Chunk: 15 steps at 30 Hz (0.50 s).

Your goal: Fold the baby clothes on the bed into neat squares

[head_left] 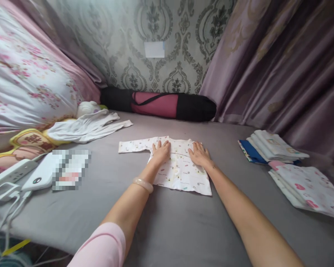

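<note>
Edging the grey sheet, a long bag is seen at the far edge, folded clothes right, a power strip left. Mid-sheet, a printed shirt, neck far, long axis left-right, is pressed by left hand and right hand, fingers spread.

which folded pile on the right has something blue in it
The farther pile: a blue cloth sticks out beneath its white pieces. The nearer pile shows white with pink hearts on top, and no blue piece.

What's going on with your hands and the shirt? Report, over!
Left hand flat on patterned shirt. Right hand flat on it too. One sleeve stretched out left. Nothing else on top. Over.
</note>
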Each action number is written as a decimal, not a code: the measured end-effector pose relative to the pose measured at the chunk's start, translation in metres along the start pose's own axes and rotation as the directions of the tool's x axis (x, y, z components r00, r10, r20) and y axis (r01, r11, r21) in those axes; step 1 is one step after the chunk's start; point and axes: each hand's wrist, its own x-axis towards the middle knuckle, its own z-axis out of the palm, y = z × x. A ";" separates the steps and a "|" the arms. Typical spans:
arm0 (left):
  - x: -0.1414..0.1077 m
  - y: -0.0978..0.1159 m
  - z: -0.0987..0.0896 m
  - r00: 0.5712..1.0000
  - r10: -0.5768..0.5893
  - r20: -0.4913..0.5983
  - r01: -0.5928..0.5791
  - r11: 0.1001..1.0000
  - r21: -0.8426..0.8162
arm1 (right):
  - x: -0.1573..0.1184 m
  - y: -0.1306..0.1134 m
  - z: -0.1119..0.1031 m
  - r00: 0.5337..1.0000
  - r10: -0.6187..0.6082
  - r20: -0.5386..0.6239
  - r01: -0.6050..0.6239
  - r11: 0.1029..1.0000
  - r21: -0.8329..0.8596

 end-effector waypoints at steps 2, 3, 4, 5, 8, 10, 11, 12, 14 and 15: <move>0.001 0.000 -0.004 0.999 0.038 0.003 -0.038 0.999 -0.014 | 0.002 -0.003 -0.008 1.000 -0.006 0.028 0.007 1.000 -0.008; 0.001 -0.001 -0.006 0.998 0.062 -0.003 -0.062 0.998 -0.027 | 0.002 -0.006 -0.011 0.999 -0.020 0.026 0.020 1.000 -0.021; 0.001 -0.003 -0.008 0.996 0.083 -0.017 -0.084 0.996 -0.044 | 0.001 -0.011 -0.014 0.999 -0.038 0.009 0.039 0.999 -0.039; 0.000 -0.005 -0.009 0.994 0.103 -0.041 -0.106 0.992 -0.063 | 0.000 -0.016 -0.016 0.998 -0.064 -0.017 0.063 0.996 -0.056; -0.005 -0.022 -0.013 0.979 0.106 -0.174 -0.127 0.985 -0.119 | -0.006 -0.039 -0.015 0.982 -0.176 -0.069 0.172 0.983 -0.062; -0.010 -0.039 -0.018 0.961 0.024 -0.275 -0.065 0.988 -0.142 | -0.012 -0.058 -0.010 0.966 -0.255 -0.048 0.255 0.967 -0.017; -0.013 -0.049 -0.021 0.946 -0.040 -0.321 -0.007 0.989 -0.145 | -0.014 -0.068 -0.008 0.956 -0.291 -0.033 0.291 0.957 0.010; -0.016 -0.060 -0.025 0.923 -0.117 -0.367 0.069 0.988 -0.141 | -0.016 -0.077 -0.005 0.947 -0.319 -0.022 0.320 0.947 0.035; -0.024 -0.082 -0.034 0.848 -0.273 -0.454 0.244 0.962 -0.122 | -0.017 -0.094 -0.002 0.934 -0.356 -0.010 0.356 0.931 0.078; -0.028 -0.093 -0.038 0.800 -0.350 -0.488 0.338 0.934 -0.116 | -0.016 -0.102 0.000 0.929 -0.370 -0.008 0.369 0.925 0.093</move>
